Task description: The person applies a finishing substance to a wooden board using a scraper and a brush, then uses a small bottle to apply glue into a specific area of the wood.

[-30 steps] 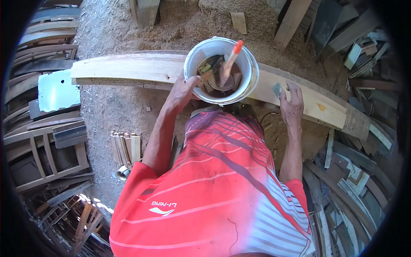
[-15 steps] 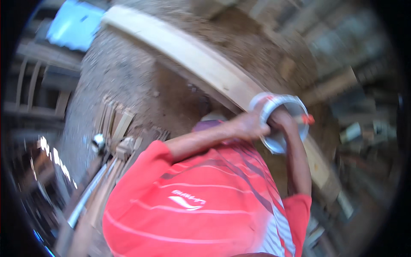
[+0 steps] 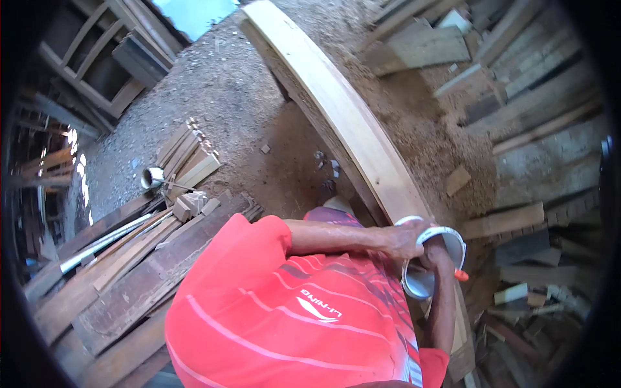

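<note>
I see the white bucket low and right of centre, tipped on its side so its open mouth faces away from me, pressed against the near edge of the long curved wooden plank. An orange brush handle pokes out at the bucket's lower right rim. My left hand is clenched over the bucket's upper rim, fingers wrapped round the edge. My right hand is closed on the rim just beside it, between the left hand and the brush handle; both hands are grasping the bucket, and the right forearm rises from the bottom edge to meet it.

The plank runs from the top centre down to the lower right, bowed along its length, pale on top and resting above a floor of sawdust and dirt. My red shirt with pale stripes fills the lower middle.

Further out, a stack of short wooden offcuts lies on the floor to the left, with a small metal tin just beside it. Dark boards pile up at the lower left, and rough timber lengths crowd the right side.
</note>
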Demonstrator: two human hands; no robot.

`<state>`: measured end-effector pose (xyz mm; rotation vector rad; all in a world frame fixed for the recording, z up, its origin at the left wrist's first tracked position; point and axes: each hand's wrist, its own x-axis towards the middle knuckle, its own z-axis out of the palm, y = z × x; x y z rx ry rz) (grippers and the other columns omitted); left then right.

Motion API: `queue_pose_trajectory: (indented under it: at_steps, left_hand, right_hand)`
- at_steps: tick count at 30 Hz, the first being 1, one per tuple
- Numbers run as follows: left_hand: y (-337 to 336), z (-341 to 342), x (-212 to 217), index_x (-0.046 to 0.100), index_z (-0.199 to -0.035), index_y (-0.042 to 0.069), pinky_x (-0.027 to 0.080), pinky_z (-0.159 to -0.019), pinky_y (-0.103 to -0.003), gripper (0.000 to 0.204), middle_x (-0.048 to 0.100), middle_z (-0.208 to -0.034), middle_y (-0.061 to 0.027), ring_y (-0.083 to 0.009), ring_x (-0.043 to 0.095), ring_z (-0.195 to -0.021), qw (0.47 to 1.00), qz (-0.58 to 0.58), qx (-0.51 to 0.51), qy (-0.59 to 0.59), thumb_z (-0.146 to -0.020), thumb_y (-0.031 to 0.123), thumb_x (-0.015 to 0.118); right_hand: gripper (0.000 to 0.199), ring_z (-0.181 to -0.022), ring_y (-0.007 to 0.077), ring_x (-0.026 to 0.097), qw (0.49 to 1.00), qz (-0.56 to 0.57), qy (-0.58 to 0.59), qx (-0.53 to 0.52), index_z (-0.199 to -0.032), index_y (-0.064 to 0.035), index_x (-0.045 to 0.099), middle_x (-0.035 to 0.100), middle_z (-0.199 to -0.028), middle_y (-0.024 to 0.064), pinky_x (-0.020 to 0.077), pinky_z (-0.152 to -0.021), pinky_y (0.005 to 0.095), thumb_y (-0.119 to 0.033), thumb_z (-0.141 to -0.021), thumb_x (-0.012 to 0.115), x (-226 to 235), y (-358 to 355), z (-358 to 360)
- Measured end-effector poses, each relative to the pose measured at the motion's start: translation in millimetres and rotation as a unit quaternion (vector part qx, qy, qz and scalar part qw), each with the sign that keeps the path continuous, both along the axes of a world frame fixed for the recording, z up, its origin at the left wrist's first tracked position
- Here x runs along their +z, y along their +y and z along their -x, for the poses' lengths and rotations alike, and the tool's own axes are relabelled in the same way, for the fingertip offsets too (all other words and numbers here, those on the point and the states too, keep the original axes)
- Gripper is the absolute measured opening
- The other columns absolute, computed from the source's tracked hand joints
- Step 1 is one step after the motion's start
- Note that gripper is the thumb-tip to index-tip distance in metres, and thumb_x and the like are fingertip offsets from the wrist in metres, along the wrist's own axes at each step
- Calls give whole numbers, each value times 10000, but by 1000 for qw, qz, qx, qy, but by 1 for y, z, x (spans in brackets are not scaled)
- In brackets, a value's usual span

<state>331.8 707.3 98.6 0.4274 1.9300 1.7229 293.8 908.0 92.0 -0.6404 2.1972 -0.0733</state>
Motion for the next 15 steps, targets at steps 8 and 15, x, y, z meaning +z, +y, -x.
queue_pose_trajectory:
  at_steps: [8, 15]
  left_hand:
    - [-12, 35, 11, 723, -986, 33, 546, -690, -403, 226, 710, -817, -147, -252, 682, -808, 915, 216, -294, 170, -833, 170, 630]
    - [-82, 32, 70, 374, -1523, 7, 418, -1078, -332, 694, 563, -1373, -144, -199, 532, -1248, 991, -32, 116, -59, -840, 22, 499]
  right_hand:
    - [249, -1019, 476, 611, 988, -17, 69, -140, -1093, 1, 635, 647, -1121, 284, 483, -863, 537, -104, -876, 574, 55, -16, 6]
    - [201, -956, 363, 660, 901, 256, 310, -163, -1090, -35, 626, 650, -1019, 179, 533, -804, 449, -160, -934, 646, 177, -49, -3]
